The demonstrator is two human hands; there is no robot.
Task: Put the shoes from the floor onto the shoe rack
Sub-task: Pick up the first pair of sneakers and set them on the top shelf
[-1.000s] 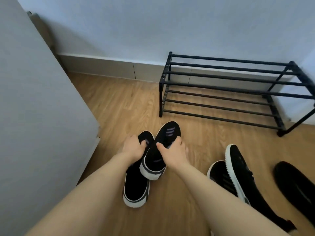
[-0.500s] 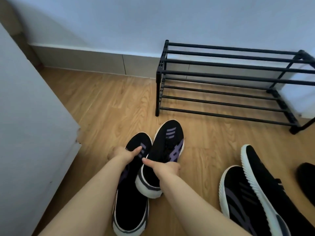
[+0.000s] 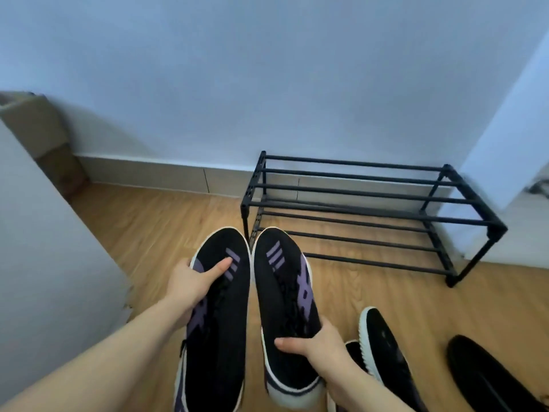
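Two black sneakers with purple stripes and white soles are lifted side by side, toes pointing toward the rack. My left hand [image 3: 193, 285] grips the left sneaker [image 3: 219, 328] along its outer side, thumb across the top. My right hand [image 3: 315, 343] holds the right sneaker [image 3: 282, 295] near its heel. The black metal shoe rack [image 3: 371, 215] stands against the wall just beyond the toes; both its tiers hold nothing.
Another black sneaker with a white sole [image 3: 386, 358] lies on the wooden floor at the lower right, with a plain black shoe [image 3: 487, 379] further right. A white cabinet side [image 3: 50, 263] stands close on the left, a cardboard box [image 3: 41, 129] behind it.
Both hands have lifted the pair off the floor and brought the two sneakers parallel, toes forward toward the rack. The view has tilted up and the rack looks nearer.
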